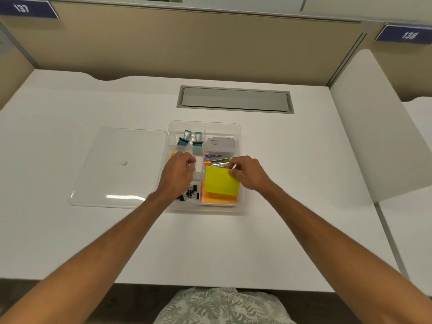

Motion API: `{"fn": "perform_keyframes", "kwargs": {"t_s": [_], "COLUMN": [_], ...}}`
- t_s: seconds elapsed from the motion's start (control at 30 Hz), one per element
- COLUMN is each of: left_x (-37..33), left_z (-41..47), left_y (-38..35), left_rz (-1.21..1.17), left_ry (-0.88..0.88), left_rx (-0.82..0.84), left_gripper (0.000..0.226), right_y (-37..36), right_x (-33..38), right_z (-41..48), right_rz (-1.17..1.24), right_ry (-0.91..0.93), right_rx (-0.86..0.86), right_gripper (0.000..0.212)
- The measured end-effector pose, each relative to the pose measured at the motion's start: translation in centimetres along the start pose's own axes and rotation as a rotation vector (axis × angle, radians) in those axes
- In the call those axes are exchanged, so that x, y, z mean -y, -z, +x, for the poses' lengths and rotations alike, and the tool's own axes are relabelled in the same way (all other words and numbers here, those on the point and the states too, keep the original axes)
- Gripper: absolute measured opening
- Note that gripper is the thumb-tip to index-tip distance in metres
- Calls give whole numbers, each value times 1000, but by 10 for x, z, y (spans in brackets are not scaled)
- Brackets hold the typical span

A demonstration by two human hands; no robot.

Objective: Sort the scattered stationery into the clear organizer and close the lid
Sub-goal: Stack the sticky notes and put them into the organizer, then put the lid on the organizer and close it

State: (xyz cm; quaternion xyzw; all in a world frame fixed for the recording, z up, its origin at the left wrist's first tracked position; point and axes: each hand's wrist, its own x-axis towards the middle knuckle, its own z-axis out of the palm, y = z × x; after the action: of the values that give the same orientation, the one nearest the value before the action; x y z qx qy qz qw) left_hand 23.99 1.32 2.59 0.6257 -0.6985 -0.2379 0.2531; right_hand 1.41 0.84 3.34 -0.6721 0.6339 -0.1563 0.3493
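The flat clear plastic lid [119, 167] is lying on the tabletop just left of the clear divided plastic organizer [239, 136], so sorting is probably nearing its end. The left hand [178, 174] is hovering knuckles-up over the middle-left compartment, fingers curled; I cannot tell whether it is gripping anything. The right hand [247, 174] is pinching the square yellow sticky-note pad [221, 181] by its far right corner, tilted over the orange sticky-note pad [219, 198] in the near right compartment. The next move is likely calling for lowering it flat, releasing, then fetching the lid.

white desk [233, 242], clear organizer [236, 129], lid [117, 169]
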Motion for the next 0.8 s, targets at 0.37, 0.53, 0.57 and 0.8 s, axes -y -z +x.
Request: {"fn": "perform_keyframes", "kwargs": {"t_s": [0.37, 0.53, 0.57, 0.8], "left_x": [2, -3, -3, -2], "left_z": [-21, -25, -26, -33], "left_y": [-4, -3, -2, 4], "left_rz": [-3, 34, 39, 84], "left_ry": [16, 47, 54, 83], "left_rx": [-29, -37, -46, -94], "left_gripper": [20, 21, 22, 22], "right_y": [-25, -26, -28, -31], "right_x": [2, 2, 2, -2], "right_z": [-5, -9, -9, -7], "right_rz": [-549, -641, -688, -706], "right_ry": [141, 273, 298, 363], "right_rx": [-30, -65, -71, -78], "right_gripper": [26, 25, 25, 27]}}
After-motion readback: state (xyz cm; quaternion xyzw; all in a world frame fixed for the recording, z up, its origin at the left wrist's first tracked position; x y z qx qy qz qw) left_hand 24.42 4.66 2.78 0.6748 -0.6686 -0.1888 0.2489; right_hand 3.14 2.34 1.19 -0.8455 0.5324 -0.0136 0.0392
